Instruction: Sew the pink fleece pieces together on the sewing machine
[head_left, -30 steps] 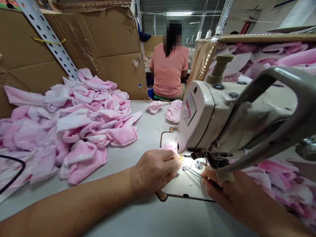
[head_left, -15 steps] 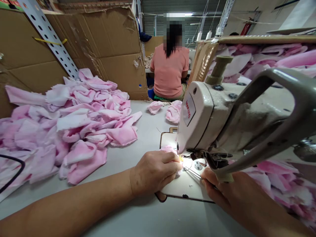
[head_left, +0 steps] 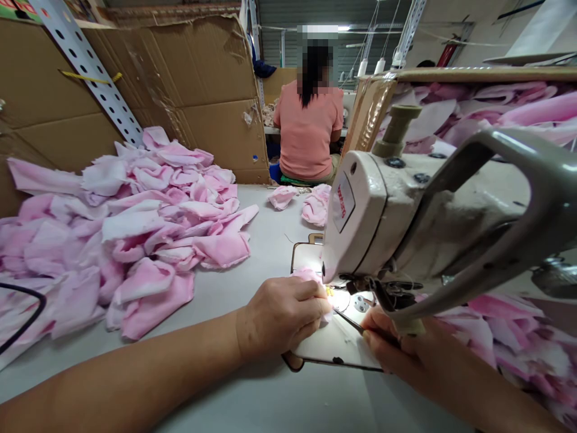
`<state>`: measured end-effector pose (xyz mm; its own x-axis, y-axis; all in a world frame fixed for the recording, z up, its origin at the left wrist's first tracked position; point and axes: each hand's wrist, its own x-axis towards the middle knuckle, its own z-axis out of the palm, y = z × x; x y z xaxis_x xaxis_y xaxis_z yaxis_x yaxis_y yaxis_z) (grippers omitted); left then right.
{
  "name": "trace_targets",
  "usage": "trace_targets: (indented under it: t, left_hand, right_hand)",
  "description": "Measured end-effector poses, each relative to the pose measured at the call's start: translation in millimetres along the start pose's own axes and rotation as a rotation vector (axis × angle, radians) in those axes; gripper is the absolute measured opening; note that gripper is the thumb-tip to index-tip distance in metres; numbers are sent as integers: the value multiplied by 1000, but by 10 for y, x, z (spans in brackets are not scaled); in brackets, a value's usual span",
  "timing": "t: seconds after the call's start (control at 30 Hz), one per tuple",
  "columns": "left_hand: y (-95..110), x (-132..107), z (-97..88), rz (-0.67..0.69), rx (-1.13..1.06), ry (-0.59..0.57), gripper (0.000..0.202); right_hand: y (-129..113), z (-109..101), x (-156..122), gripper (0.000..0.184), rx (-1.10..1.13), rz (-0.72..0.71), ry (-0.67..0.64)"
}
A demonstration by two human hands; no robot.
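Under the head of a sewing machine, my left hand pinches a small piece of pink fabric against the lit machine plate. My right hand is closed around a pair of thin metal tweezers, partly behind the machine's grey guard bar. The tweezer tips reach the fabric edge beside my left fingertips. Something small and yellow shows at the fabric by the needle area. My left fingers hide most of the piece.
A large heap of pink and white fabric pieces covers the table's left side. Two small pink bundles lie behind the machine. More fabric is at the right. Cardboard walls the back; a person sits beyond, facing away.
My right hand has shifted slightly left, and the tweezers have turned so their tips look closer together. My left hand keeps its hold on the fabric almost unmoved.
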<state>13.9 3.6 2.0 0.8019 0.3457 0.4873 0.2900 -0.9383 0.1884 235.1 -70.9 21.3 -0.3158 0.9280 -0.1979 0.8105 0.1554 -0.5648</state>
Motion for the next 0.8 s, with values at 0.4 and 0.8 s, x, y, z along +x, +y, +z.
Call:
trace_targets:
  t: [0.4,0.8]
  left_hand:
    - [44,-13,-15,69,209,-53,16]
    - [41,-8,1,92,242,-40,17]
  right_hand:
    - [-9,89,-3,19,34,30,51]
    - [28,138,-12,22,0,-2,104]
